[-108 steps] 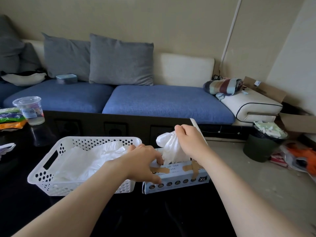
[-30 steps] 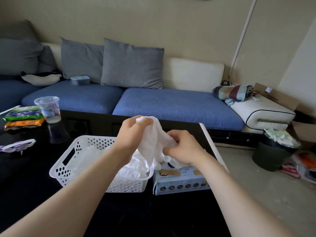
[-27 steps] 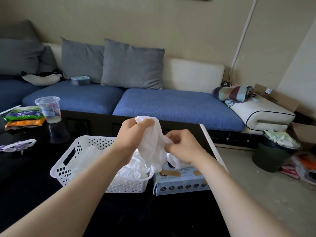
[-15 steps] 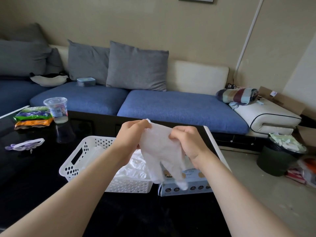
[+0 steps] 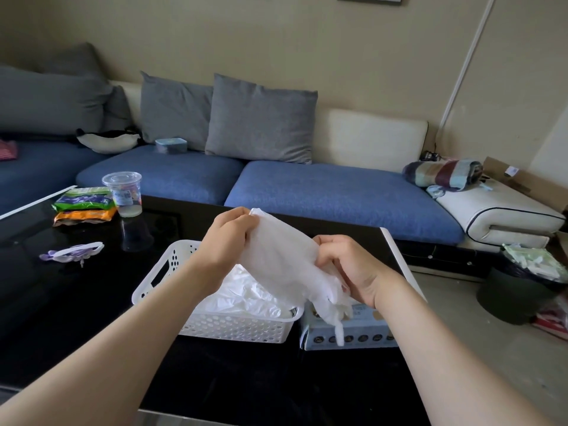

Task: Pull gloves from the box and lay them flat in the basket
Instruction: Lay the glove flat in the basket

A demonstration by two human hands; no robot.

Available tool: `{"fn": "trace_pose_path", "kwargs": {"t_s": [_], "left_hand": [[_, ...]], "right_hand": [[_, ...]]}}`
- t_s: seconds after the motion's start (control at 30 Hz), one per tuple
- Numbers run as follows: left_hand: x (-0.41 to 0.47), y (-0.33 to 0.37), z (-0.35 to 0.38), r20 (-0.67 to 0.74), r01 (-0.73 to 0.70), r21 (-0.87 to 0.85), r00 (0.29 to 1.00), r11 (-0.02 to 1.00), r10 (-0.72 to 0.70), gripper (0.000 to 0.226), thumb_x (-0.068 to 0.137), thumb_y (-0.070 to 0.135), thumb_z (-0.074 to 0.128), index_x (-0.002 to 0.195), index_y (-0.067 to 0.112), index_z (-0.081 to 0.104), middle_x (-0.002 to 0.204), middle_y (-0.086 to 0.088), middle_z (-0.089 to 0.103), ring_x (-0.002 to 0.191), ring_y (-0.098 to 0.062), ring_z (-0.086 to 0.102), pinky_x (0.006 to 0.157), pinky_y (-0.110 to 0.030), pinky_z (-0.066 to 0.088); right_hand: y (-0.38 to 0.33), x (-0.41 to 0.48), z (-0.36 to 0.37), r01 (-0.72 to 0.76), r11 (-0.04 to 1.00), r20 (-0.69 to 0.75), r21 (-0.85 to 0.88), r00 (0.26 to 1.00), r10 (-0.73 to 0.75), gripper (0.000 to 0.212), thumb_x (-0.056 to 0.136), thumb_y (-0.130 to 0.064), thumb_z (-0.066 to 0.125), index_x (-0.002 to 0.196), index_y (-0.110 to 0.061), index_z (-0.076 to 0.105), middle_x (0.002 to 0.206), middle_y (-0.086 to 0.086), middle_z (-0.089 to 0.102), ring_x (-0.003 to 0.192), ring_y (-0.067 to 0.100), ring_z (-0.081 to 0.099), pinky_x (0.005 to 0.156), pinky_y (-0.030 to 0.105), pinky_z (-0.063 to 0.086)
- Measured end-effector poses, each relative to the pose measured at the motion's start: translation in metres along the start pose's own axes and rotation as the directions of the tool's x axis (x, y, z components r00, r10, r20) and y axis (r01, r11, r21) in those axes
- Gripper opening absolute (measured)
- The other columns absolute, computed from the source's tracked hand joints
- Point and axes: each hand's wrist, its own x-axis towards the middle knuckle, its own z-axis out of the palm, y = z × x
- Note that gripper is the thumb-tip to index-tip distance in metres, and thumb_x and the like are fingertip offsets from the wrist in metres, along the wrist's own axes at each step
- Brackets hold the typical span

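Observation:
A thin white glove [image 5: 285,265] is stretched in the air between both hands, above the basket and box. My left hand [image 5: 229,238] pinches its cuff end at the upper left. My right hand [image 5: 347,265] grips it lower right, and the glove's fingers dangle below that hand over the box. The white perforated basket [image 5: 236,329] sits on the black table with several crumpled white gloves [image 5: 246,299] inside. The glove box [image 5: 353,332], light blue with round icons, stands right beside the basket; its top is hidden by my right hand and the glove.
On the glossy black table [image 5: 76,296] stand a clear plastic cup [image 5: 123,193], snack packets [image 5: 83,206] and a small purple-white item [image 5: 72,252] at the left. A blue sofa [image 5: 338,192] runs behind. A dark bin [image 5: 516,290] stands on the floor to the right.
The glove was pulled from the box, lifted and spread between both hands. Since half a second ago my right hand has dropped lower, tilting the glove down to the right.

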Motion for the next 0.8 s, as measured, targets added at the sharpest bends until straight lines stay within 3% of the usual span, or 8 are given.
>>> {"fn": "trace_pose_path", "kwargs": {"t_s": [0.1, 0.27, 0.37, 0.43, 0.47, 0.6, 0.7, 0.8], "left_hand": [[-0.002, -0.003, -0.008, 0.038, 0.07, 0.019, 0.997, 0.997, -0.07, 0.02, 0.099, 0.02, 0.045, 0.08, 0.016, 0.041, 0.082, -0.006, 0.038, 0.075, -0.024, 0.036, 0.069, -0.036, 0.031], [-0.004, -0.006, -0.026, 0.013, 0.159, 0.066, 0.987, 0.985, -0.16, 0.012, 0.091, 0.018, 0.043, 0.079, 0.016, 0.045, 0.077, -0.005, 0.044, 0.07, -0.023, 0.041, 0.067, -0.036, 0.037], [0.0, -0.013, -0.042, -0.029, 0.198, 0.161, 0.98, 0.967, -0.196, 0.012, 0.082, 0.027, 0.045, 0.081, 0.015, 0.046, 0.079, -0.006, 0.043, 0.075, -0.025, 0.041, 0.073, -0.04, 0.035], [0.006, -0.023, -0.054, -0.091, 0.221, 0.292, 0.975, 0.931, -0.203, 0.024, 0.082, 0.035, 0.044, 0.077, 0.012, 0.051, 0.074, -0.004, 0.048, 0.073, -0.025, 0.047, 0.072, -0.039, 0.038], [0.008, -0.029, -0.058, -0.122, 0.229, 0.339, 0.973, 0.913, -0.198, 0.032, 0.082, 0.038, 0.044, 0.082, 0.008, 0.056, 0.075, -0.003, 0.053, 0.073, -0.025, 0.051, 0.07, -0.038, 0.04], [0.015, -0.043, -0.07, -0.192, 0.205, 0.489, 0.974, 0.848, -0.125, 0.032, 0.104, 0.034, 0.046, 0.1, 0.007, 0.063, 0.089, -0.003, 0.065, 0.073, -0.021, 0.058, 0.057, -0.031, 0.047], [0.018, -0.05, -0.079, -0.194, 0.148, 0.672, 0.981, 0.725, -0.02, 0.024, 0.107, 0.033, 0.045, 0.103, 0.013, 0.058, 0.094, -0.004, 0.065, 0.077, -0.021, 0.061, 0.063, -0.035, 0.049], [0.019, -0.058, -0.085, -0.168, 0.14, 0.773, 0.986, 0.619, -0.013, 0.016, 0.106, 0.031, 0.043, 0.109, 0.018, 0.052, 0.092, -0.001, 0.059, 0.078, -0.021, 0.059, 0.068, -0.038, 0.051]], "right_hand": [[0.0, 0.003, 0.003, -0.021, 0.999, 0.039, 0.033, 0.999, 0.02, 0.021, 0.076, -0.001, 0.052, 0.069, -0.014, 0.068, 0.077, 0.009, 0.066, 0.067, 0.02, 0.062, 0.057, 0.027, 0.049], [0.004, 0.014, 0.016, -0.11, 0.993, 0.09, -0.039, 0.99, 0.113, 0.016, 0.068, -0.006, 0.057, 0.077, -0.002, 0.07, 0.076, 0.015, 0.065, 0.065, 0.024, 0.063, 0.061, 0.03, 0.049], [0.009, 0.028, 0.022, -0.11, 0.984, 0.005, -0.138, 0.994, 0.111, 0.045, 0.064, -0.019, 0.067, 0.096, 0.014, 0.064, 0.091, 0.024, 0.065, 0.079, 0.042, 0.058, 0.074, 0.044, 0.05], [0.011, 0.036, 0.03, -0.087, 0.968, -0.078, -0.234, 0.994, 0.07, 0.037, 0.071, -0.024, 0.072, 0.097, 0.0, 0.077, 0.099, 0.02, 0.077, 0.092, 0.047, 0.068, 0.089, 0.05, 0.057], [0.011, 0.038, 0.034, -0.073, 0.955, -0.125, -0.289, 0.991, 0.038, 0.022, 0.078, -0.024, 0.073, 0.093, -0.011, 0.082, 0.099, 0.012, 0.08, 0.098, 0.039, 0.074, 0.093, 0.047, 0.06], [0.014, 0.051, 0.048, -0.069, 0.913, -0.274, -0.402, 0.96, -0.048, 0.01, 0.087, -0.019, 0.075, 0.087, -0.026, 0.082, 0.087, 0.001, 0.08, 0.079, 0.021, 0.076, 0.066, 0.028, 0.058], [0.018, 0.062, 0.056, -0.039, 0.882, -0.338, -0.47, 0.931, -0.139, 0.007, 0.085, -0.024, 0.078, 0.087, -0.031, 0.08, 0.081, -0.011, 0.078, 0.077, 0.009, 0.075, 0.067, 0.029, 0.062], [0.022, 0.072, 0.061, -0.019, 0.857, -0.372, -0.515, 0.905, -0.204, 0.009, 0.084, -0.028, 0.082, 0.089, -0.032, 0.078, 0.081, -0.013, 0.078, 0.076, 0.004, 0.074, 0.072, 0.027, 0.063]]}}
